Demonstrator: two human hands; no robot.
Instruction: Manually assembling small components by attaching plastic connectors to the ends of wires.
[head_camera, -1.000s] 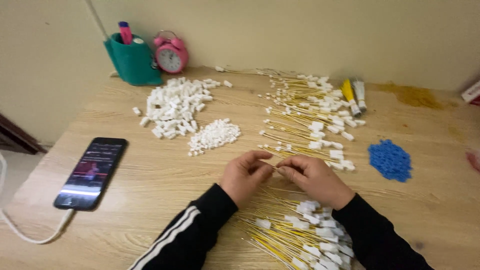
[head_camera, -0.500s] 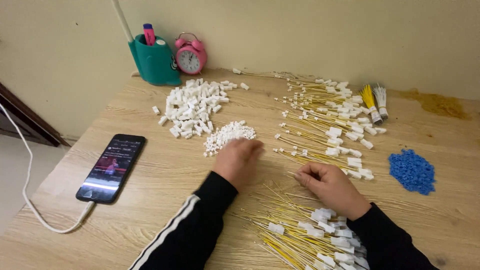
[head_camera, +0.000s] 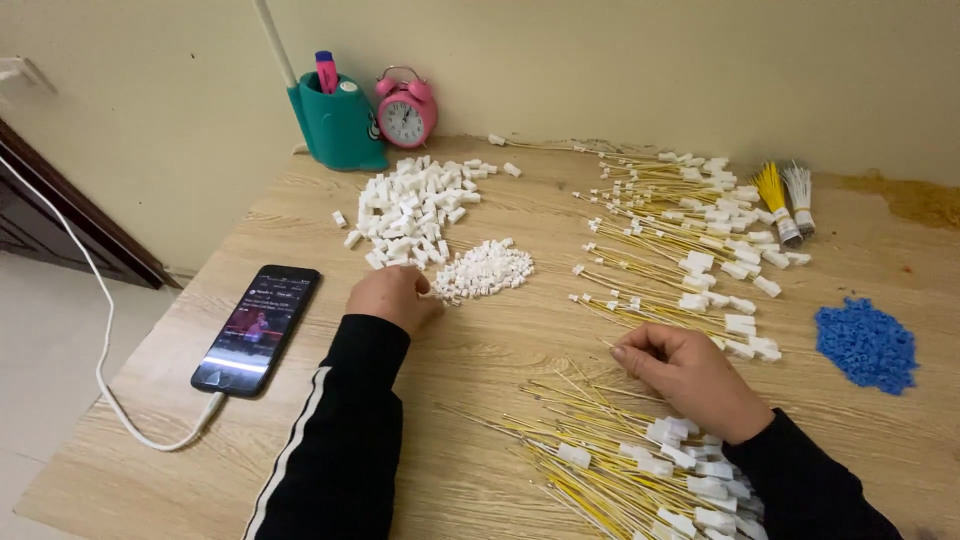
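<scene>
A small heap of white connectors (head_camera: 485, 270) lies mid-table, where our left hand (head_camera: 395, 297) touches its edge, fingers curled; whether they pinch 1 we cannot tell. Our right hand (head_camera: 690, 375), loosely closed, rests on yellow wires (head_camera: 610, 450). A phone (head_camera: 258, 328) lies left.

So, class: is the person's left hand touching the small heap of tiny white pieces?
Touching. The head view shows the left hand with its fingertips at the near edge of the small white heap, no gap showing between them.
</scene>
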